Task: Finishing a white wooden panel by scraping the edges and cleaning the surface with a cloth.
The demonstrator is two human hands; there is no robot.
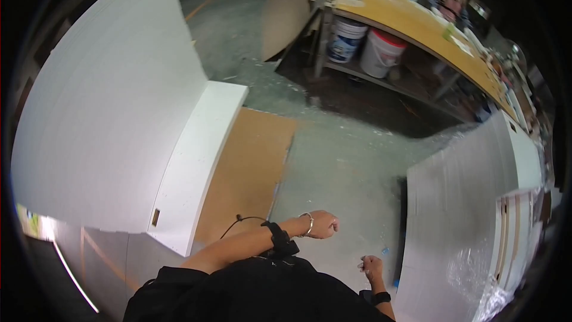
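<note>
My left hand (323, 225) is curled into a loose fist in front of my body, with a bracelet and a black strap on the wrist. Nothing shows sticking out of it. Lower and to the right, my right hand (372, 267) has its fingers bent inward; a small pale patch shows at the fingertips, too small to name. Left of me stands a large white panel piece (113, 95) with a white ledge-like side (199, 143) holding a small slot. A large white panel unit (456, 203) is nearest my right hand, not touched by it.
A brown board (253, 155) lies on the grey floor (333, 173) beside the white ledge. Beyond stands a yellow-topped workbench (411, 18) with clutter on it and two buckets, one red-lidded (382, 52), underneath. Clear plastic wrap (476, 274) hangs around the right unit.
</note>
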